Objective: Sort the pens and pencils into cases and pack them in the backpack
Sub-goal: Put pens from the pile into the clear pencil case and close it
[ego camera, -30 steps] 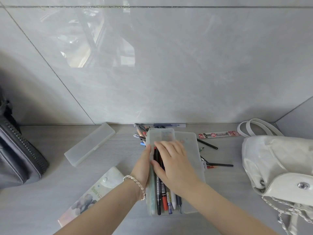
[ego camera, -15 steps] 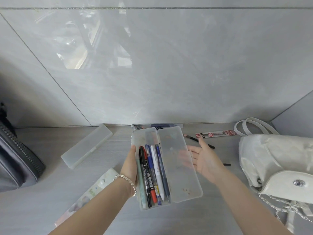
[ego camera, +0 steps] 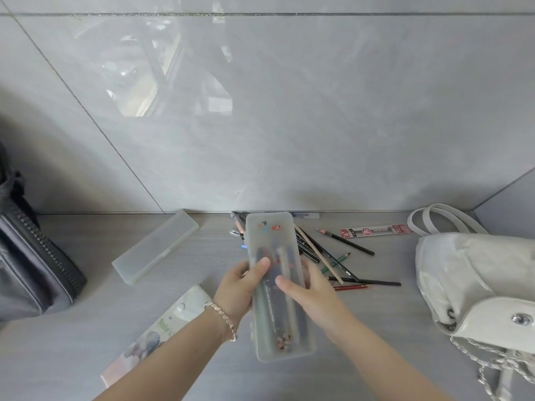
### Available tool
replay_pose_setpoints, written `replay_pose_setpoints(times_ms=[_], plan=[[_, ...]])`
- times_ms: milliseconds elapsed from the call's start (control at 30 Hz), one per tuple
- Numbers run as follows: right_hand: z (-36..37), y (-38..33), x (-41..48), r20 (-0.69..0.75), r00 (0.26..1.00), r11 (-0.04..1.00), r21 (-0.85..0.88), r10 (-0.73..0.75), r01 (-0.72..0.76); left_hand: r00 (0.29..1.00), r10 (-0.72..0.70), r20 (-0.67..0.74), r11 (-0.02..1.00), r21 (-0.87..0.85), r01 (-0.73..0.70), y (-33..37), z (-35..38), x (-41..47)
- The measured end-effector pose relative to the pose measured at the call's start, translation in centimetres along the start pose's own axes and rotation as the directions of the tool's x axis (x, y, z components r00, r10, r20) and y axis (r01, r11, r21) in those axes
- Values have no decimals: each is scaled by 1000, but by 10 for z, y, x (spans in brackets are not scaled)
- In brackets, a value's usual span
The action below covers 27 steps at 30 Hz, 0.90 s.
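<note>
A frosted plastic pen case (ego camera: 276, 322) is held above the table, its lid closed, with pens dimly visible inside. My left hand (ego camera: 237, 290) grips its left edge, thumb on the lid. My right hand (ego camera: 311, 296) holds its right side, thumb across the lid. Several loose pencils (ego camera: 333, 261) lie on the table behind the case to the right. A second frosted case (ego camera: 156, 247) lies closed at the left. A white backpack (ego camera: 474, 282) sits at the right.
A dark grey bag (ego camera: 31, 270) stands at the left edge. A flat printed pouch with a snap (ego camera: 162, 328) lies under my left forearm. A red-and-white refill packet (ego camera: 376, 230) lies by the tiled wall, which borders the table at the back.
The case was open with pens showing half a second ago; its lid is now closed. My right hand moved from beside the lid onto the case.
</note>
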State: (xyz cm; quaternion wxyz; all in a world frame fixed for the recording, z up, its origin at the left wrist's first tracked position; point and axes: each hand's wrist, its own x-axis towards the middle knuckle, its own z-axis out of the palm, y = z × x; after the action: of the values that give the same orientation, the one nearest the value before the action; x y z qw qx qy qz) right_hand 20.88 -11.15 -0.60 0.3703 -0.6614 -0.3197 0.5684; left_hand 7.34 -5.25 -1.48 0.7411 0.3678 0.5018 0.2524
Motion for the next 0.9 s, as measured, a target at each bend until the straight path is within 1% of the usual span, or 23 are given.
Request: replay_pose_setpoints(times_ms=[33, 100, 200, 267, 367, 400, 467, 500, 533, 600, 633, 700, 767, 800, 833, 867, 900], plan=[[-2, 0, 2, 20, 999, 999, 21, 33, -34, 1000, 11, -17, 1000, 22, -11, -1, 0, 1], [-5, 2, 4, 25, 999, 999, 36, 35, -36, 999, 29, -36, 998, 63, -27, -3, 0, 2], [-9, 2, 5, 25, 998, 990, 121, 64, -66, 998, 48, -35, 989, 138, -43, -3, -1, 3], [-7, 1, 5, 31, 994, 978, 177, 104, -108, 996, 81, -46, 971, 231, -68, -3, -3, 4], [3, 2, 6, -65, 989, 955, 276, 135, -112, 988, 134, -76, 874, 480, -82, 3, -4, 2], [8, 1, 7, -97, 987, 947, 308, 127, -91, 991, 119, -55, 851, 519, -74, 7, -2, -1], [22, -2, 9, -128, 985, 936, 345, 117, -66, 998, 62, -6, 845, 533, -49, 12, -2, -5], [29, -6, 9, -107, 988, 929, 363, 114, -68, 999, 41, -17, 834, 551, -25, 16, -4, -6], [35, -8, 11, -49, 994, 918, 391, 97, -71, 998, 42, -46, 818, 575, -8, 20, -7, -6], [44, -15, 13, 124, 991, 890, 444, 51, -101, 990, 76, -117, 792, 610, 11, 29, -20, -3], [47, -22, 13, 211, 977, 880, 458, 35, -130, 984, 97, -151, 791, 611, 16, 33, -27, -1], [49, -30, 15, 340, 940, 876, 441, 36, -194, 971, 144, -189, 768, 640, 11, 41, -42, 3], [49, -36, 20, 412, 909, 916, 339, 60, -214, 964, 172, -203, 740, 672, 9, 42, -58, 6], [49, -38, 23, 414, 906, 945, 255, 83, -204, 958, 189, -218, 724, 690, 14, 41, -66, 8], [49, -41, 24, 401, 909, 967, 168, 110, -191, 947, 208, -244, 682, 730, 38, 40, -74, 10], [47, -40, 27, 371, 920, 983, 71, 130, -168, 934, 230, -273, 608, 790, 81, 38, -83, 12], [46, -40, 29, 331, 934, 990, -7, 136, -142, 921, 247, -300, 504, 852, 142, 35, -93, 16]])
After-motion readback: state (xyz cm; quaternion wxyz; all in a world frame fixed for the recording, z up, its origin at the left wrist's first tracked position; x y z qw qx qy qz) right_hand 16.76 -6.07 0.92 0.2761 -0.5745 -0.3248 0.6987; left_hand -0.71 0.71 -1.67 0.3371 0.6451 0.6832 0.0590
